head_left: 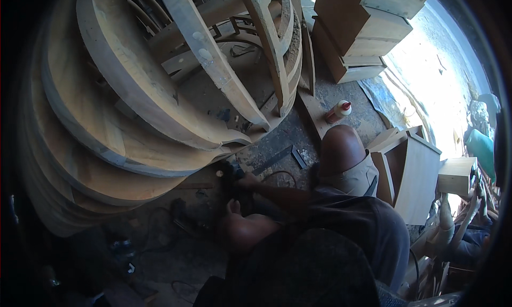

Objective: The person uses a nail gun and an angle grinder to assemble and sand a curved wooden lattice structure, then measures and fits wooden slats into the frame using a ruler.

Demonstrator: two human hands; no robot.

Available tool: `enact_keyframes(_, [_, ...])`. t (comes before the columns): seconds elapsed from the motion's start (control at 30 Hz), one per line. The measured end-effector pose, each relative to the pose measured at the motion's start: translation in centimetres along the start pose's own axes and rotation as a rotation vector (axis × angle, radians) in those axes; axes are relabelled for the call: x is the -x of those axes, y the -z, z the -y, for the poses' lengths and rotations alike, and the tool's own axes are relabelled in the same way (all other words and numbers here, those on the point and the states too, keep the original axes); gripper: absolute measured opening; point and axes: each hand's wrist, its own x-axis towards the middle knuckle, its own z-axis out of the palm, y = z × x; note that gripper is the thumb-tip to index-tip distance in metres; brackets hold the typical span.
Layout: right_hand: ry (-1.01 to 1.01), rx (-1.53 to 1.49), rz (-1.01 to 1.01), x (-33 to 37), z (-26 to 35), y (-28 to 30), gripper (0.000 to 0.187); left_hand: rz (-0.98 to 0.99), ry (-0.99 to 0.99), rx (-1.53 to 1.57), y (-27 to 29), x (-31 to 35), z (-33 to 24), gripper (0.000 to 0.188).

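My right hand (246,181) reaches forward and low, its fingers closed around a dark tool (231,169). The tool sits in shadow by the lower edge of a large curved wooden frame (160,128), and its kind is too dark to tell. Beyond my bent left knee shows a small patch of skin (233,205); whether it is part of my left hand or a foot I cannot make out. No finger of the left hand shows clearly. On the floor ahead of my right hand lies a flat dark bar (274,161) with a small angled piece (298,157).
A glue bottle with a red cap (338,111) stands on a board beyond my right knee. Wooden boxes (354,35) are stacked at the back right, and another wooden carcass (408,168) stands nearer. At far right a co-worker's hands (476,190) hold a wooden box (456,176). Cables cross the floor.
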Motion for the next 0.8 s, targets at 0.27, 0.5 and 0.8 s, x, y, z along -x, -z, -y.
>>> enact_keyframes(0.27, [-0.210, -0.581, 0.262, 4.4, 1.6, 4.7, 0.024, 0.423, -0.262, 0.040, -0.6, 3.4, -1.8, 0.056])
enact_keyframes(0.5, [-0.211, -0.748, -0.176, 10.0, -0.8, 7.0, 0.025, 0.929, -0.398, 0.270, 4.3, 3.7, -3.8, 0.060])
enact_keyframes(0.8, [0.000, -0.861, -0.745, 14.4, 6.1, 14.6, 0.034, 1.221, -0.646, 0.550, 17.2, 5.5, -10.2, 0.066])
